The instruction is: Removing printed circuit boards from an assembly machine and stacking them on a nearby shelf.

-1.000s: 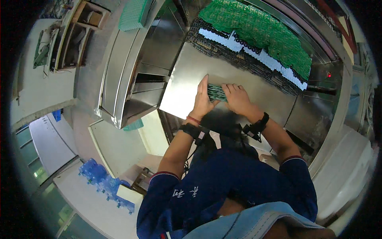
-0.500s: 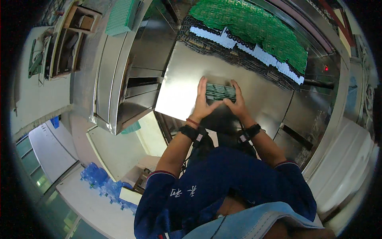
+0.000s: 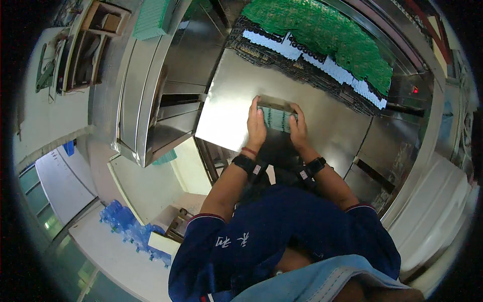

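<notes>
Green edges line the near side of a stack of thin boards (image 3: 276, 120) held between the two hands above the near part of a metal tabletop (image 3: 236, 90); whether its underside touches the metal cannot be told. The left hand (image 3: 257, 128) presses one end and the right hand (image 3: 299, 132) the other, facing each other, probably so that the loose pieces stay squared together. On each hand the fingers lie along the outer end, parted from the thumb, which rests toward the near face; both grip the stack, the two hands set only its length apart. Farther back, green boards (image 3: 322, 30), a white band (image 3: 312, 60) and dark pieces (image 3: 352, 95) lie in overlapping rows, an arrangement that perhaps groups like with like.
</notes>
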The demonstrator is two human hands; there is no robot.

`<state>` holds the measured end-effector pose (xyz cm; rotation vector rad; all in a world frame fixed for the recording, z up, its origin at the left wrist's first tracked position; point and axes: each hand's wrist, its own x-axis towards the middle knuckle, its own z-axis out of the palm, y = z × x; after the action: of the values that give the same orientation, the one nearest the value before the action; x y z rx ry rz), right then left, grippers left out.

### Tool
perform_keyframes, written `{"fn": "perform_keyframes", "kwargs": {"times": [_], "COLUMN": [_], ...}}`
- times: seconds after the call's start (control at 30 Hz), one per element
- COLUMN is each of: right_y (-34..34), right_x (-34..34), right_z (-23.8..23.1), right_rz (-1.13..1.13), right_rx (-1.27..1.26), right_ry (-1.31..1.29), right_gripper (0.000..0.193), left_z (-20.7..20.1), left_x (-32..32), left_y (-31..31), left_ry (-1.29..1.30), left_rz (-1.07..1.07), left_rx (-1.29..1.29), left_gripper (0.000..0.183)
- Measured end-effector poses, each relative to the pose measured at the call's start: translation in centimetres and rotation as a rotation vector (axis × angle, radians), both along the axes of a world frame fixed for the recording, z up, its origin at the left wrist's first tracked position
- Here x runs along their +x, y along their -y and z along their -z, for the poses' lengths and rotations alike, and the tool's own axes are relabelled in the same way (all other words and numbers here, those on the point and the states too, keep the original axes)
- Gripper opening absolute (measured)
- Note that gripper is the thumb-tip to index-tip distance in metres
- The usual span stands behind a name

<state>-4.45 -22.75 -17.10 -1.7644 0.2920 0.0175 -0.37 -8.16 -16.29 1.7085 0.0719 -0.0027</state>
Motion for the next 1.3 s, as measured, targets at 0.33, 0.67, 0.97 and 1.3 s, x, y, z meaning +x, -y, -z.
{"fn": "perform_keyframes", "kwargs": {"times": [0.33,0.67,0.97,1.3], "right_y": [0.5,0.5,-3.7,-17.4], "right_x": [3.4,3.6,1.0,-1.3], "right_z": [-5.5,-1.6,-6.0,-4.8], "right_rz": [-0.625,-0.641,-0.207,-0.888], "right_rx": [-0.818,-0.783,0.332,0.313], "right_ry": [0.345,0.247,-0.606,-0.653], "right_gripper": [0.086,0.063,0.041,0.036], "left_z": [4.3,1.6,-2.9,0.7], "left_x": [-0.4,-0.6,-8.4,-19.0], "left_y": [-0.5,-1.3,-8.3,-15.3], "left_ry": [0.095,-0.026,-0.61,-0.37], "left_rz": [0.034,0.019,-0.02,-0.491], "left_rx": [0.172,0.112,-0.508,-1.143], "left_gripper": [0.038,0.041,0.067,0.048]}}
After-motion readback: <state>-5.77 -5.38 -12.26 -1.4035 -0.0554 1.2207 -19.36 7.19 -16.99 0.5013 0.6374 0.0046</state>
